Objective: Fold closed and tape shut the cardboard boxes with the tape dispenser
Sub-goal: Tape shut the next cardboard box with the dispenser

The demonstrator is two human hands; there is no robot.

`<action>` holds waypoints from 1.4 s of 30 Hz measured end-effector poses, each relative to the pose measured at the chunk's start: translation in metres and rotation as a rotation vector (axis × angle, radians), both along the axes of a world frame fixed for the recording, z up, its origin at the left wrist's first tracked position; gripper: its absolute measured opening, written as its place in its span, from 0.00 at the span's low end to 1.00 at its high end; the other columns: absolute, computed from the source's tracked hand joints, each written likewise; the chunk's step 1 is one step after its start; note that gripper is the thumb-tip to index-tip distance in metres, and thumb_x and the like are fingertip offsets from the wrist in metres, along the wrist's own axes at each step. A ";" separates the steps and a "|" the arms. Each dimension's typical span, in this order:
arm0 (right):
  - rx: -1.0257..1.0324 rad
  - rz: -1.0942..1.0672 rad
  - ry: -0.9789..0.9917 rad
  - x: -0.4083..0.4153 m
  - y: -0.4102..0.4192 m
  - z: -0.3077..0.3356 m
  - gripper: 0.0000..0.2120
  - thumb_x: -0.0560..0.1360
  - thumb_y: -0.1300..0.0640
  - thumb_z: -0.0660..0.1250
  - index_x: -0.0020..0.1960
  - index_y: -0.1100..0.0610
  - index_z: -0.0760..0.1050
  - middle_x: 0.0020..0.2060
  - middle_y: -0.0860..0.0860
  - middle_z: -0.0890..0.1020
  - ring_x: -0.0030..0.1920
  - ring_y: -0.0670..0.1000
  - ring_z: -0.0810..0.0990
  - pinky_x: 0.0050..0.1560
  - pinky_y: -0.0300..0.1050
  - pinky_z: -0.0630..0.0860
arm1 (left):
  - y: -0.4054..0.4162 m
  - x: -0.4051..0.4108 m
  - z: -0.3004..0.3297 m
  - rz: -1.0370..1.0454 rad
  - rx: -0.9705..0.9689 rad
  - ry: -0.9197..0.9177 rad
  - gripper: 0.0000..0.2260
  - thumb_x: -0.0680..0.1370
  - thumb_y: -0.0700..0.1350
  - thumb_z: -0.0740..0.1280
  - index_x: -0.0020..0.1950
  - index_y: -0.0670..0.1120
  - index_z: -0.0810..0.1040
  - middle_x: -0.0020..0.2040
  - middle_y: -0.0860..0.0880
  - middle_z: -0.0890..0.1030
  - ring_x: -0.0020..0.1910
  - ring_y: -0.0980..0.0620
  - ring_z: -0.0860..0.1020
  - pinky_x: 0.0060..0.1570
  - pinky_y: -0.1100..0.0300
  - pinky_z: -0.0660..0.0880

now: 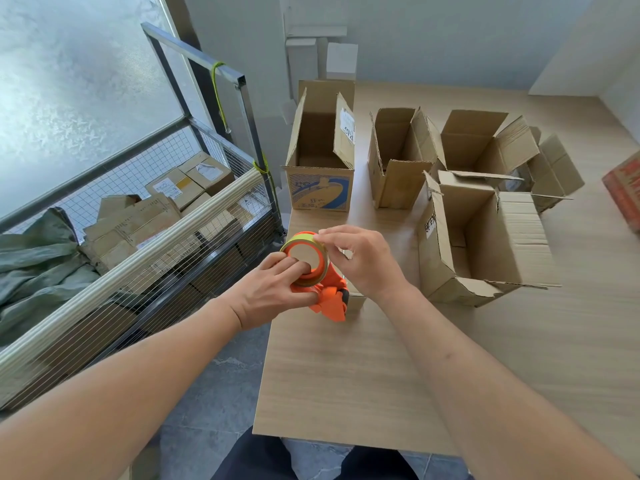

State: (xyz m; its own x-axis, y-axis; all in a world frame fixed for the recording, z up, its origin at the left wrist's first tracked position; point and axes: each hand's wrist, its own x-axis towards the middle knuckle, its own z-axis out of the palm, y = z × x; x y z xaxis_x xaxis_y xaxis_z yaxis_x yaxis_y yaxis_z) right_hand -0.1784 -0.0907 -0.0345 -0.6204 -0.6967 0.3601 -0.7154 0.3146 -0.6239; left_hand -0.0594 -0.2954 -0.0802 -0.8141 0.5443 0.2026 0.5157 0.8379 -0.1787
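Orange tape dispenser [325, 289] held above the near left part of the wooden table [346, 375], just in front of the open cardboard boxes [481, 237]. Likely light, rigid plastic with a toothed cutter, so best taken by the handle, clear of the blade. Left hand [273, 289] wrapped around the body, fingers pressed over the tape roll [304, 259] core. Right hand [360, 258] curled, fingertips [322, 235] pinching at the roll's upper edge, apparently seeking the tape end. Tape thin, sticky, prone to clinging. Boxes stiff but light, flaps upright, none closed yet.
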 end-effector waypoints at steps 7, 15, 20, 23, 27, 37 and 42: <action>0.104 0.036 0.089 -0.004 -0.001 0.007 0.08 0.80 0.62 0.69 0.57 0.60 0.84 0.54 0.53 0.86 0.55 0.54 0.83 0.54 0.53 0.82 | 0.000 0.001 0.002 -0.051 -0.012 -0.045 0.21 0.76 0.36 0.68 0.63 0.58 0.71 0.61 0.43 0.75 0.55 0.43 0.76 0.63 0.47 0.68; 0.182 0.135 0.120 -0.008 -0.006 0.015 0.10 0.77 0.65 0.72 0.58 0.59 0.83 0.53 0.54 0.86 0.53 0.54 0.84 0.53 0.52 0.83 | -0.008 0.007 0.005 -0.051 0.004 -0.052 0.25 0.74 0.35 0.69 0.63 0.59 0.70 0.60 0.43 0.75 0.55 0.43 0.76 0.63 0.47 0.68; 0.176 0.183 0.132 -0.009 -0.011 0.016 0.05 0.78 0.65 0.72 0.54 0.60 0.82 0.49 0.54 0.86 0.48 0.54 0.85 0.49 0.52 0.84 | -0.011 0.007 0.010 -0.074 0.007 -0.098 0.25 0.72 0.34 0.69 0.62 0.58 0.72 0.61 0.44 0.73 0.57 0.44 0.75 0.65 0.48 0.68; 0.192 0.185 0.134 -0.011 -0.015 0.017 0.04 0.78 0.64 0.71 0.52 0.60 0.82 0.45 0.53 0.85 0.44 0.52 0.83 0.46 0.51 0.83 | -0.014 0.007 0.013 -0.082 0.010 -0.107 0.24 0.72 0.33 0.67 0.61 0.57 0.73 0.61 0.44 0.73 0.56 0.44 0.75 0.65 0.48 0.68; 0.206 0.179 0.115 -0.008 -0.020 0.018 0.04 0.79 0.63 0.70 0.53 0.60 0.82 0.46 0.53 0.85 0.45 0.52 0.82 0.47 0.49 0.83 | -0.017 0.009 0.014 -0.091 0.026 -0.124 0.24 0.72 0.33 0.68 0.61 0.57 0.74 0.61 0.43 0.75 0.56 0.43 0.75 0.66 0.47 0.69; 0.290 -0.005 0.034 0.009 -0.029 0.004 0.11 0.83 0.65 0.61 0.62 0.60 0.79 0.54 0.55 0.82 0.55 0.55 0.79 0.54 0.53 0.78 | -0.040 0.014 0.021 -0.077 0.129 -0.207 0.25 0.74 0.35 0.70 0.67 0.51 0.69 0.56 0.44 0.77 0.50 0.43 0.78 0.61 0.46 0.75; 0.262 -0.125 -0.108 0.015 -0.025 -0.011 0.13 0.80 0.67 0.63 0.62 0.60 0.81 0.53 0.52 0.83 0.54 0.51 0.79 0.58 0.47 0.76 | -0.062 0.016 0.018 -0.025 0.171 -0.238 0.23 0.70 0.31 0.73 0.62 0.48 0.80 0.52 0.44 0.78 0.47 0.42 0.78 0.56 0.46 0.75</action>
State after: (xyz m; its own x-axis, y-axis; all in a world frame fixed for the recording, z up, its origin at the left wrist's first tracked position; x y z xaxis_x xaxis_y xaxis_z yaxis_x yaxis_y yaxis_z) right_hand -0.1632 -0.1160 -0.0453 -0.7322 -0.6729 0.1055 -0.5948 0.5562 -0.5804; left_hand -0.0436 -0.3578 -0.0623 -0.8366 0.5391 0.0977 0.5470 0.8320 0.0924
